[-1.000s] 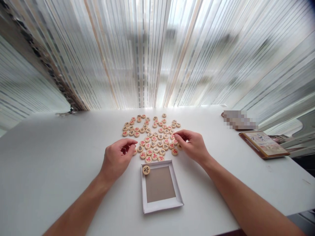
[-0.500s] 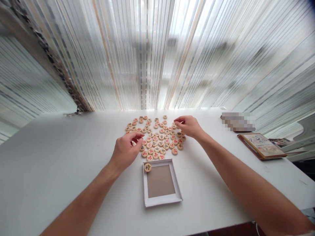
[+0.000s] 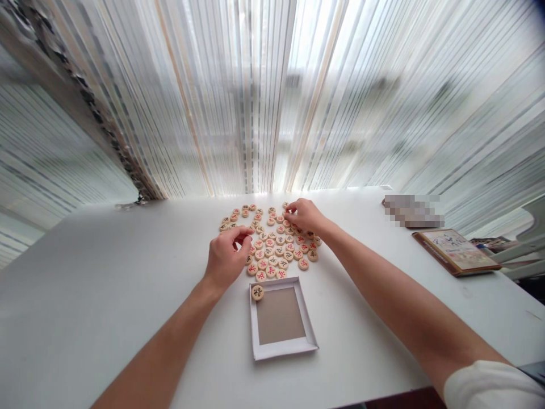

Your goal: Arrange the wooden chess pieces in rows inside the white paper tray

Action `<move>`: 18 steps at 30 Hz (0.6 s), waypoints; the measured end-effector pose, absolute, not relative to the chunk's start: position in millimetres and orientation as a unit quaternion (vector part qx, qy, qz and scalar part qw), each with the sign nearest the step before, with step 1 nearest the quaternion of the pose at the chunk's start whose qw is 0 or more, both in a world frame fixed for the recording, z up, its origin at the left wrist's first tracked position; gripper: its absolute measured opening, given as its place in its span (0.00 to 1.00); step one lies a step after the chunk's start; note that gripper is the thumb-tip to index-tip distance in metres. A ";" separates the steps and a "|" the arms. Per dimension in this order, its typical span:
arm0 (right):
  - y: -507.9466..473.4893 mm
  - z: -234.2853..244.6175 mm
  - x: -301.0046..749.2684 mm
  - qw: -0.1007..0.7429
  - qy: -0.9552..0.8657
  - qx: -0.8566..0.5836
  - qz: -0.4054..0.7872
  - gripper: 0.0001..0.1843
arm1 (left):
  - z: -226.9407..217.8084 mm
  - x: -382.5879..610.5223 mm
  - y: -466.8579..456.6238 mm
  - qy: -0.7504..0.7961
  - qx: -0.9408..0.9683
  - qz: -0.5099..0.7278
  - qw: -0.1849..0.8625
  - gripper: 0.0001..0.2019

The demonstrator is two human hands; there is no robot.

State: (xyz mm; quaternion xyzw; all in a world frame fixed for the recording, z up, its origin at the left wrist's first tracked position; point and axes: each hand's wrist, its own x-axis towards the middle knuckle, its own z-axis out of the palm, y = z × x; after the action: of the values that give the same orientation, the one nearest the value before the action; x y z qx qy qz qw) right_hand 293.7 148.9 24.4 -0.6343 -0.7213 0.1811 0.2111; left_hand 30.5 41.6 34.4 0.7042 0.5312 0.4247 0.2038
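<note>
Many round wooden Chinese chess pieces [image 3: 279, 250], marked in red or black characters, lie flat in a loose cluster on the white table. My left hand [image 3: 230, 253] hovers over the cluster's left edge, fingers curled, with a gap between thumb and index finger and nothing seen in it. Over the far right part of the cluster is my right hand [image 3: 305, 216], thumb and index slightly apart close above some pieces; the hand hides several of them. Nearer to me lies a shallow white box tray [image 3: 285, 345], with one black-marked piece [image 3: 257, 293] in its far left corner.
On the right of the table [image 3: 128, 295] lies a book or flat box [image 3: 457, 251] with a picture cover. Behind it is another flat item [image 3: 415, 211], blurred out. A striped string curtain [image 3: 238, 113] hangs behind the table. A white chair [image 3: 528, 244] stands at the right.
My right hand has moved left across the far side of the cluster. My left hand has shifted slightly right and down. The piece in the tray stays in its corner.
</note>
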 end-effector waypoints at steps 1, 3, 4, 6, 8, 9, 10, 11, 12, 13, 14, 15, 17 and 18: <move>148.6 24.2 293.5 0.220 -0.718 -0.633 0.186 0.18 | 32.6 29.8 39.7 0.532 0.698 0.434 0.205 0.10; 145.5 25.1 294.2 0.248 -0.706 -0.632 0.202 0.19 | 30.4 27.6 35.2 0.532 0.687 0.448 0.212 0.11; 142.1 26.3 295.0 0.267 -0.696 -0.632 0.212 0.18 | 29.8 26.3 32.9 0.530 0.683 0.453 0.217 0.12; 130.9 30.4 296.7 0.314 -0.672 -0.627 0.240 0.16 | 29.6 24.6 28.4 0.526 0.676 0.460 0.233 0.11; 112.5 35.9 296.9 0.370 -0.641 -0.613 0.277 0.15 | 30.1 25.1 24.2 0.519 0.669 0.467 0.255 0.11; 100.6 38.7 295.8 0.398 -0.624 -0.601 0.302 0.18 | 30.7 26.2 21.9 0.514 0.665 0.470 0.269 0.11; 87.2 41.1 293.7 0.421 -0.608 -0.583 0.335 0.23 | 31.6 28.0 19.4 0.506 0.662 0.474 0.286 0.11; 72.8 43.1 290.7 0.437 -0.594 -0.561 0.376 0.27 | 32.6 30.3 16.6 0.496 0.659 0.476 0.305 0.11; 57.9 44.3 286.9 0.448 -0.577 -0.540 0.418 0.29 | 33.9 32.9 13.5 0.482 0.659 0.475 0.328 0.11; 43.2 44.9 282.6 0.456 -0.559 -0.520 0.457 0.30 | 35.2 35.7 10.2 0.468 0.658 0.475 0.350 0.11; 29.4 44.8 278.0 0.462 -0.540 -0.503 0.491 0.29 | 36.5 38.5 6.7 0.453 0.658 0.471 0.374 0.11; 16.9 44.3 273.5 0.468 -0.521 -0.490 0.519 0.27 | 37.6 41.1 3.4 0.439 0.658 0.467 0.395 0.11; -2.6 42.8 265.4 0.475 -0.485 -0.474 0.561 0.22 | 38.9 45.9 -2.2 0.413 0.655 0.458 0.437 0.13; -9.4 42.2 261.8 0.478 -0.470 -0.467 0.576 0.20 | 39.1 47.9 -4.4 0.402 0.648 0.453 0.463 0.13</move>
State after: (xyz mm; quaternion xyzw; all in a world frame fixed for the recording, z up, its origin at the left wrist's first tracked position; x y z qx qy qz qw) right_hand 261.8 -9.4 42.2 -0.4674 -0.4704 0.5760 0.4780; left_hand 47.9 -4.4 39.1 0.6475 0.4017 0.4530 0.4627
